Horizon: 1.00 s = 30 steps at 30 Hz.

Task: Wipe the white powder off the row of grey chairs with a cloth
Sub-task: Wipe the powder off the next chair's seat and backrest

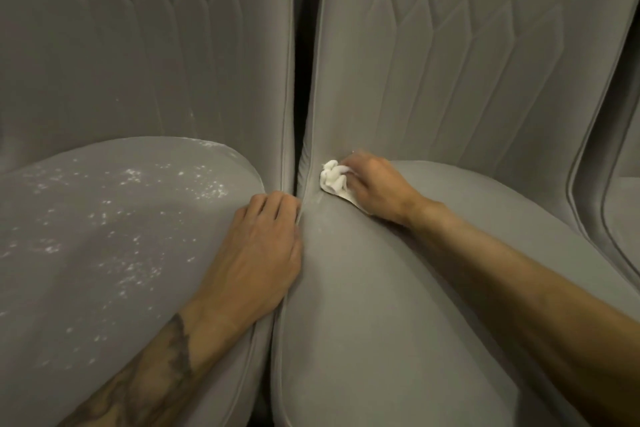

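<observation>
- White powder [131,218] speckles the seat of the left chair [69,288], spreading away from the gap [298,80] between the two chairs. I also see a thinner dusting low on that chair's backrest.
- A faint pale streak shows on the right chair [398,288], just beside the gap, near the back corner of its seat.
- The cloth [332,178] is white and bunched into a wad. It sits on the right chair just beside the gap, pressed into the crease where seat meets backrest.
- The right hand [374,187] grips the cloth, its fingers curled together around the wad. A flat edge of cloth pokes out beneath the palm, on the side away from the gap.
- The left hand [256,253] lies palm-down on the left chair's seat edge, right at the gap. Its fingers are held together and bent over that edge. Their tips drop out of my sight into the gap, and I cannot make out the thumb.
- The tattooed left forearm [166,357] crosses the left seat, close alongside the gap.
- A third chair [623,211] shows partly, beyond the right chair and well apart from the gap.
</observation>
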Each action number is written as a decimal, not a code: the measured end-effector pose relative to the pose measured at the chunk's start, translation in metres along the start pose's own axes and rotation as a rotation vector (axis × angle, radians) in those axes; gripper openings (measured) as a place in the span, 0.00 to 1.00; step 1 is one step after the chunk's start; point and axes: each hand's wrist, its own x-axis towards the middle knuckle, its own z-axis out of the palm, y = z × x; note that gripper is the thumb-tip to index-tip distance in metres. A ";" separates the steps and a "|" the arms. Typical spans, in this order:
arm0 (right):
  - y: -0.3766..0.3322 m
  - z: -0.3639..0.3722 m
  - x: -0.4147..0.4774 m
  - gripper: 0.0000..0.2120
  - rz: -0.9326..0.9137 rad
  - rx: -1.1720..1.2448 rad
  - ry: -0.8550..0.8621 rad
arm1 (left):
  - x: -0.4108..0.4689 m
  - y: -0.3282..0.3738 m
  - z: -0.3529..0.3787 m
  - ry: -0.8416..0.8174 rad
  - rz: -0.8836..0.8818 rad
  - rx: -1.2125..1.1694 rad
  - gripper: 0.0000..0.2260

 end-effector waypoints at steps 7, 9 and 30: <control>-0.035 -0.001 -0.044 0.09 -0.203 0.074 -0.039 | 0.000 0.001 -0.002 0.036 -0.020 -0.085 0.08; -0.021 0.003 -0.020 0.09 -0.103 0.046 -0.014 | 0.000 0.000 -0.007 0.022 -0.029 -0.119 0.09; -0.093 -0.007 -0.115 0.10 -0.329 0.257 -0.150 | -0.026 -0.017 -0.019 0.025 -0.003 -0.047 0.06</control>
